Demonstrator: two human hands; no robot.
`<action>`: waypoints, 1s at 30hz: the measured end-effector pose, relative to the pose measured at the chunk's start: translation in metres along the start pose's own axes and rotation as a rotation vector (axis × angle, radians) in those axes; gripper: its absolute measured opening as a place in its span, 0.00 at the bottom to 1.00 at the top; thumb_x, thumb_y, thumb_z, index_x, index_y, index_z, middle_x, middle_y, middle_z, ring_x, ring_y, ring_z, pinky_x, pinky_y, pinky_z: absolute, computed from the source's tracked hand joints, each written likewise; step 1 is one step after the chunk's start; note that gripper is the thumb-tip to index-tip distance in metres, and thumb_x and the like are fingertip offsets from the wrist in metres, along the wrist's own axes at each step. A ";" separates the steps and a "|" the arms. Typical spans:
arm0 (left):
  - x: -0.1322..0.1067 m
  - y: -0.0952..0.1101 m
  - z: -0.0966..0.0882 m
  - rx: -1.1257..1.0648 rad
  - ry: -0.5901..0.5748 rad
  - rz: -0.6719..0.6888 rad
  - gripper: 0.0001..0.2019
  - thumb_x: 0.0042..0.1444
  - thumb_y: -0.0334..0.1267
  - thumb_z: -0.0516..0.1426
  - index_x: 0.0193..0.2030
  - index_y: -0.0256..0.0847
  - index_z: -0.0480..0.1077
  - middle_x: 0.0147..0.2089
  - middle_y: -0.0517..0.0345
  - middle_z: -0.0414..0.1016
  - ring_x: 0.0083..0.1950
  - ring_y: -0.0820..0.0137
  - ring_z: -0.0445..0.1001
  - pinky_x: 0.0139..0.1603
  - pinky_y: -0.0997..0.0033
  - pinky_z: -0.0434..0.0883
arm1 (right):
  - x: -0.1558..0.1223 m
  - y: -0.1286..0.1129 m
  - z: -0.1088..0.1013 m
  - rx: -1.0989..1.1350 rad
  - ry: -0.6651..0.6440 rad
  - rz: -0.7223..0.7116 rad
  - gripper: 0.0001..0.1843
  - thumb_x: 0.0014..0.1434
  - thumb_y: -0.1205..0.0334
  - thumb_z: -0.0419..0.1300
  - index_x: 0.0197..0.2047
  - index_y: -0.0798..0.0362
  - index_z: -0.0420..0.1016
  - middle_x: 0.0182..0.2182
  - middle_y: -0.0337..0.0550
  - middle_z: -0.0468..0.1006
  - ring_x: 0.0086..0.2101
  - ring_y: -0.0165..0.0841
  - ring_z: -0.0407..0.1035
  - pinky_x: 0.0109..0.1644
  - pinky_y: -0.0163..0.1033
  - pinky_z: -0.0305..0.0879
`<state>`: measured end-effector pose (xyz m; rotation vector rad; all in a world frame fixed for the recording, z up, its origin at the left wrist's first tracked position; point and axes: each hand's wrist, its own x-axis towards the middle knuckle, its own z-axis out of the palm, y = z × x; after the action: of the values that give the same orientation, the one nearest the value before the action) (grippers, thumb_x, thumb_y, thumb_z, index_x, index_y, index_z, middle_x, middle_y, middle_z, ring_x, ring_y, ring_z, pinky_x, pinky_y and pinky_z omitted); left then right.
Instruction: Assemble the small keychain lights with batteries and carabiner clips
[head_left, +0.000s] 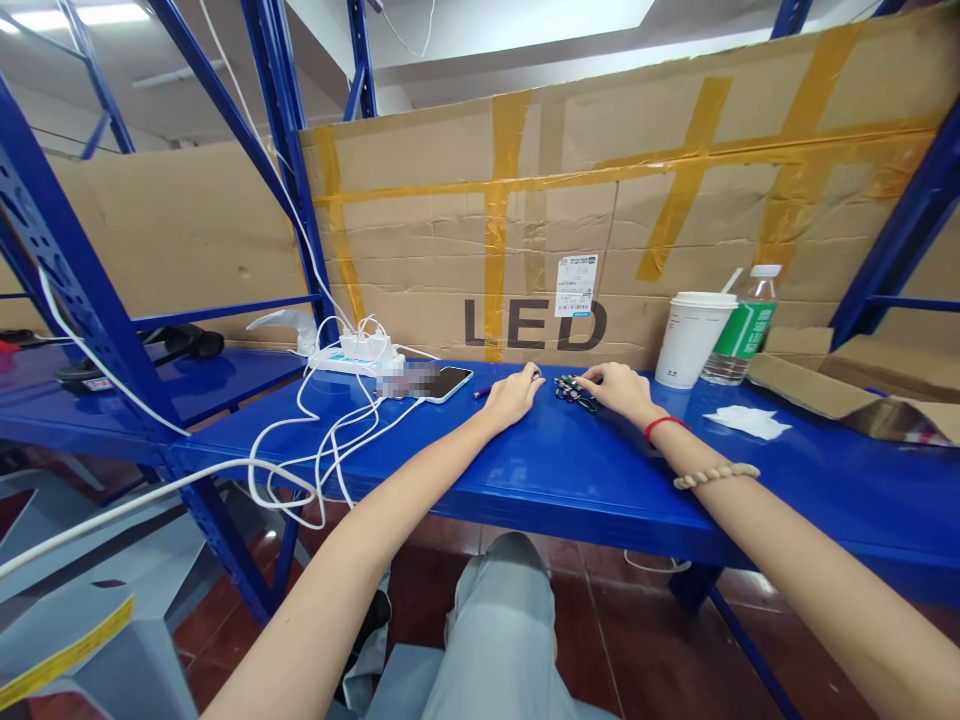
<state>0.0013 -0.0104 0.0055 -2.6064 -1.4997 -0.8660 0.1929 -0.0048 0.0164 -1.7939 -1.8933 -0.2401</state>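
Note:
My left hand rests on the blue shelf top with its fingers curled together. A small dark bit shows at its fingertips, too small to name. Just right of it lies a little heap of small dark, green and whitish pieces. My right hand reaches over the right side of this heap, thumb and fingers closed at its edge; what they grip is hidden. Beside my left hand, on its left, is a short purple pen-like stick, partly covered by the hand.
Left of my hands lie a phone, a white power strip and tangled white cables. To the right stand a white cup, a water bottle, a tissue and an open cardboard box. Tall cardboard backs the shelf.

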 end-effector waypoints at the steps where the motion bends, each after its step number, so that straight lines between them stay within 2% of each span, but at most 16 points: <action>1: 0.000 0.000 0.000 0.002 -0.003 0.001 0.12 0.63 0.42 0.41 0.47 0.43 0.58 0.45 0.54 0.73 0.48 0.64 0.72 0.44 0.67 0.67 | -0.001 0.001 -0.002 -0.035 -0.016 0.026 0.17 0.52 0.47 0.54 0.32 0.48 0.79 0.33 0.46 0.80 0.35 0.40 0.71 0.30 0.36 0.58; 9: 0.000 -0.001 0.001 0.001 -0.009 0.015 0.12 0.63 0.43 0.40 0.47 0.43 0.58 0.46 0.54 0.73 0.48 0.64 0.72 0.45 0.67 0.66 | -0.004 -0.004 -0.008 -0.093 -0.053 0.096 0.19 0.49 0.43 0.56 0.30 0.49 0.80 0.29 0.48 0.79 0.33 0.41 0.72 0.27 0.37 0.55; 13: 0.000 -0.001 0.002 0.005 -0.013 0.022 0.12 0.63 0.43 0.40 0.47 0.44 0.58 0.46 0.53 0.73 0.48 0.63 0.72 0.45 0.66 0.66 | -0.004 -0.004 -0.006 -0.061 -0.035 0.081 0.26 0.53 0.40 0.50 0.25 0.50 0.79 0.26 0.50 0.78 0.32 0.41 0.71 0.27 0.38 0.55; 16: 0.000 -0.002 0.001 0.000 -0.016 0.022 0.12 0.63 0.43 0.40 0.47 0.44 0.58 0.46 0.53 0.73 0.49 0.63 0.72 0.45 0.66 0.66 | -0.002 -0.003 0.000 -0.026 -0.014 0.021 0.23 0.57 0.46 0.47 0.30 0.49 0.79 0.31 0.47 0.79 0.35 0.41 0.71 0.28 0.38 0.56; 18: 0.000 -0.002 0.002 -0.008 -0.015 0.027 0.12 0.63 0.43 0.40 0.47 0.43 0.58 0.47 0.53 0.73 0.49 0.62 0.72 0.45 0.65 0.66 | -0.001 -0.002 0.004 -0.006 -0.012 -0.031 0.16 0.55 0.52 0.52 0.36 0.47 0.79 0.37 0.44 0.79 0.39 0.40 0.71 0.30 0.37 0.58; 20: 0.000 -0.002 0.002 -0.014 -0.017 0.035 0.12 0.63 0.43 0.40 0.47 0.43 0.58 0.47 0.53 0.73 0.49 0.61 0.71 0.46 0.63 0.66 | 0.000 -0.001 0.007 0.004 -0.027 -0.064 0.14 0.53 0.54 0.55 0.40 0.46 0.78 0.41 0.41 0.78 0.41 0.38 0.70 0.32 0.36 0.59; 25: 0.000 -0.001 0.001 0.007 -0.024 0.045 0.12 0.63 0.42 0.40 0.48 0.43 0.58 0.48 0.53 0.73 0.49 0.62 0.71 0.46 0.65 0.66 | 0.001 0.002 0.009 -0.027 -0.134 -0.107 0.14 0.53 0.54 0.56 0.41 0.44 0.77 0.37 0.38 0.79 0.37 0.35 0.71 0.30 0.34 0.59; 30: 0.000 0.000 0.001 0.016 -0.032 0.040 0.13 0.63 0.43 0.39 0.48 0.44 0.57 0.48 0.54 0.72 0.49 0.63 0.71 0.46 0.66 0.66 | 0.002 0.003 0.010 -0.075 -0.159 -0.099 0.13 0.54 0.57 0.56 0.41 0.44 0.77 0.38 0.36 0.79 0.39 0.35 0.71 0.31 0.33 0.59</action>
<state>0.0013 -0.0099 0.0048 -2.6415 -1.4506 -0.8100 0.1932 0.0021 0.0078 -1.8180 -2.1132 -0.2114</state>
